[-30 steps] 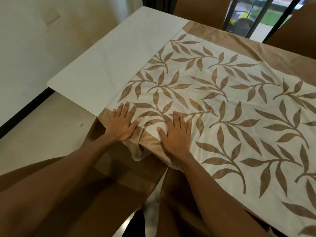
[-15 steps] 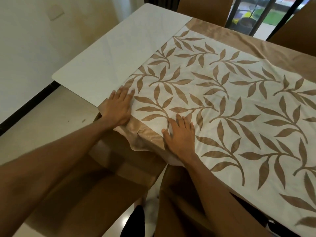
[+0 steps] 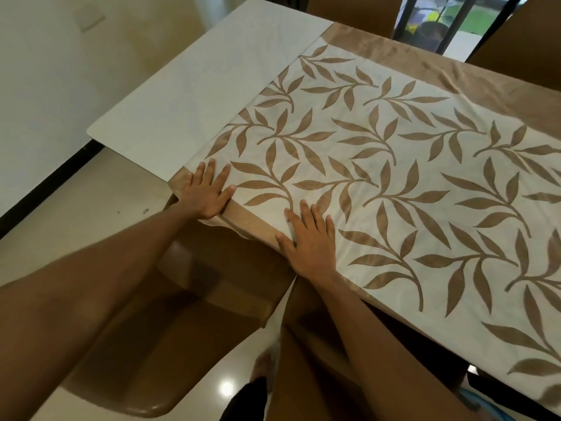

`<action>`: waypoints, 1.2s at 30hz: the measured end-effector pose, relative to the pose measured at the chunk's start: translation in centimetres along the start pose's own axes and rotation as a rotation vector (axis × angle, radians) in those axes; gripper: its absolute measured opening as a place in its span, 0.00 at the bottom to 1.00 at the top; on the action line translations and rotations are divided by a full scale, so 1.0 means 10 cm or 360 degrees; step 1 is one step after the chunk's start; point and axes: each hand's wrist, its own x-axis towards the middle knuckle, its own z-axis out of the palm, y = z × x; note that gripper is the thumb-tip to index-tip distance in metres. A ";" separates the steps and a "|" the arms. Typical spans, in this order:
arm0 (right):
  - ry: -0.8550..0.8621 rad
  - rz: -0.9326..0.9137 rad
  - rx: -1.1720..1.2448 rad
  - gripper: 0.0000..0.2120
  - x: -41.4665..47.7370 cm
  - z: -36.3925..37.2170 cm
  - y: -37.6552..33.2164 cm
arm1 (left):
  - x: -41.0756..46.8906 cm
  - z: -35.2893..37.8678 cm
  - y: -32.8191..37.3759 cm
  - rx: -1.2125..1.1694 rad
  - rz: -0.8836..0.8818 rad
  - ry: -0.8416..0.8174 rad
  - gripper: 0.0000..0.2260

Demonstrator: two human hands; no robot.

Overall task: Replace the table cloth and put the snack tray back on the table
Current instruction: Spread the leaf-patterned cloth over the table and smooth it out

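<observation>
In the head view, the table cloth (image 3: 394,165), cream with brown leaves and a tan border, lies spread over the table (image 3: 197,95) from centre out to 3 o'clock. Bare white tabletop shows at 11 o'clock. The left hand (image 3: 209,192) lies flat with straight fingers, pressing the cloth's near corner at the table edge. The right hand (image 3: 312,238), at its 4 o'clock, also presses flat, grasping nothing. A brown chair (image 3: 182,299) stands at 7 o'clock.

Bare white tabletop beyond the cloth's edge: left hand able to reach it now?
Probably yes: the left hand presses flat on the leaf-patterned beige table cloth at that edge, beside the bare white tabletop, nothing between.
</observation>
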 end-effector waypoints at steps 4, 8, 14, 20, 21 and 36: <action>0.0248 0.0116 0.0243 0.26 -0.21 -0.23 0.25 | -0.08 0.03 0.18 -0.0091 -0.0091 0.0174 0.28; 0.0619 0.0578 0.0156 0.24 -0.67 -0.61 1.15 | -0.20 0.00 0.68 -0.0157 0.0327 0.0553 0.23; 0.0546 0.1222 0.0025 0.28 -1.70 -0.90 2.40 | -0.62 0.24 2.15 -0.0252 0.0936 0.0512 0.21; 0.0577 0.1491 -0.0053 0.24 -2.51 -1.14 3.30 | -1.18 0.80 3.97 -0.0280 0.1371 0.0400 0.16; 0.0612 0.1517 -0.0042 0.24 -2.65 -1.21 3.47 | -1.30 0.91 4.34 -0.0297 0.1409 0.0385 0.16; 0.0931 0.1371 0.0976 0.13 -3.31 -1.53 4.59 | -2.34 1.55 7.04 -0.0521 0.0881 -0.0101 0.19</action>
